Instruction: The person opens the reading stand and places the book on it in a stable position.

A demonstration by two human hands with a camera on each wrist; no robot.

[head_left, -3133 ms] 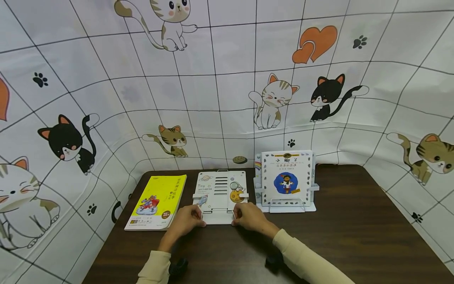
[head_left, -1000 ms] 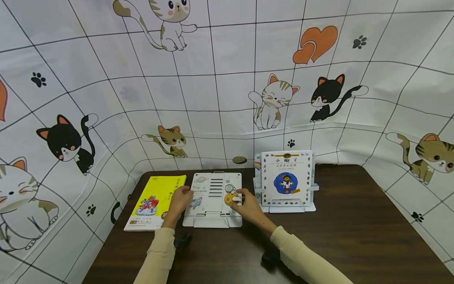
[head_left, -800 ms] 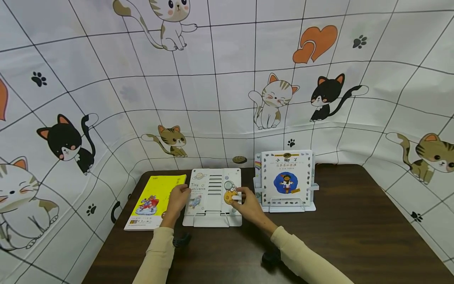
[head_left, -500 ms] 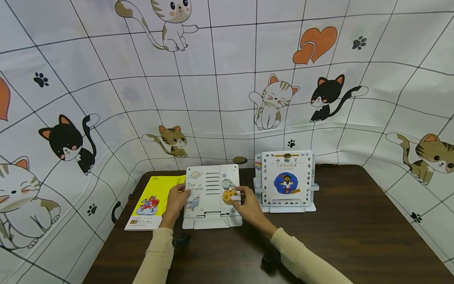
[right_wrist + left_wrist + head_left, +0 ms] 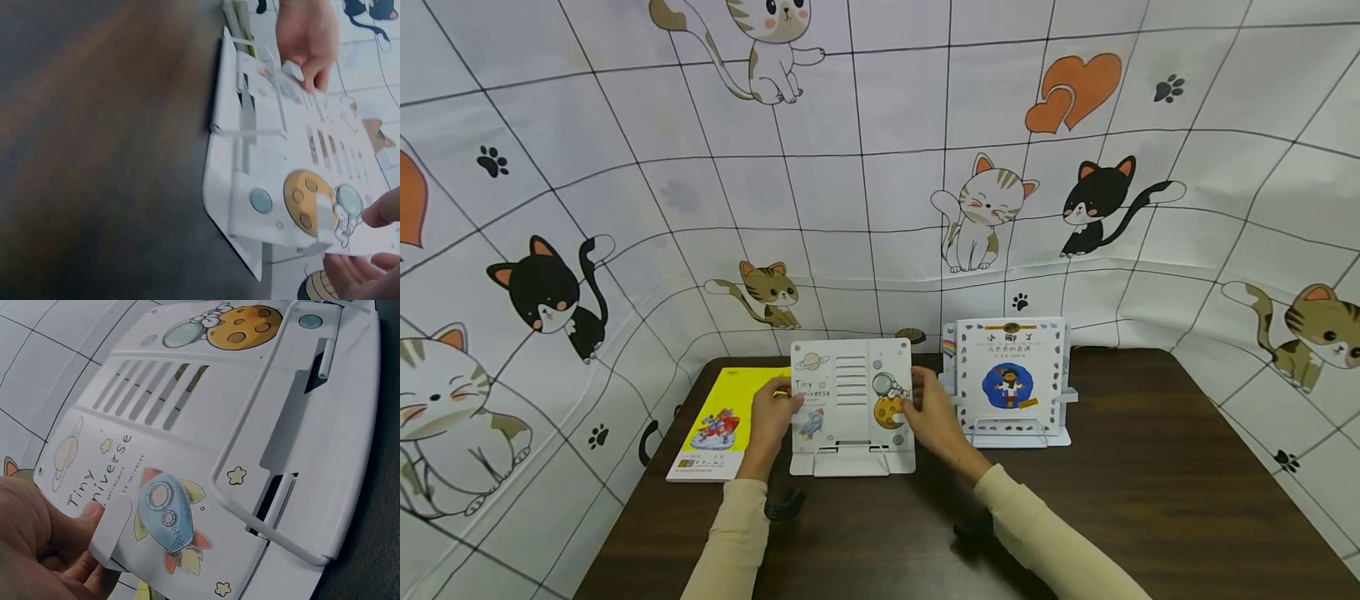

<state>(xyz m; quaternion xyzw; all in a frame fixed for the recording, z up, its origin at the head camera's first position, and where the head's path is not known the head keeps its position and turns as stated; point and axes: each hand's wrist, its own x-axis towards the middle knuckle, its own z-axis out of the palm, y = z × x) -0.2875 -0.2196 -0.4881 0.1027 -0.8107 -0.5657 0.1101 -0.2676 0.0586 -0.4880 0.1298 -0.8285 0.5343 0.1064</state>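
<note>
A white book stand (image 5: 850,458) printed "Tiny universe", with a rocket and an astronaut on a moon, stands at the middle of the table, its back plate raised. My left hand (image 5: 771,417) grips the plate's left edge; in the left wrist view the thumb of that hand (image 5: 37,540) lies at the side clip, other fingers behind. At the opposite edge, my right hand (image 5: 938,417) pinches the plate by the moon print. The right wrist view has its thumb (image 5: 382,209) in front and fingers (image 5: 350,275) behind. A wire page holder (image 5: 250,520) crosses the lower ledge.
Left of the stand lies a yellow book (image 5: 707,442), partly behind my left hand. To the right, a second stand (image 5: 1060,439) bears a white picture book (image 5: 1041,350). A cat-print cloth (image 5: 887,200) hangs behind the dark wood table (image 5: 1150,500).
Both hands have moved from the stand's lower corners up to its side edges. The stand has shifted a little left, and its back plate has tilted up more steeply.
</note>
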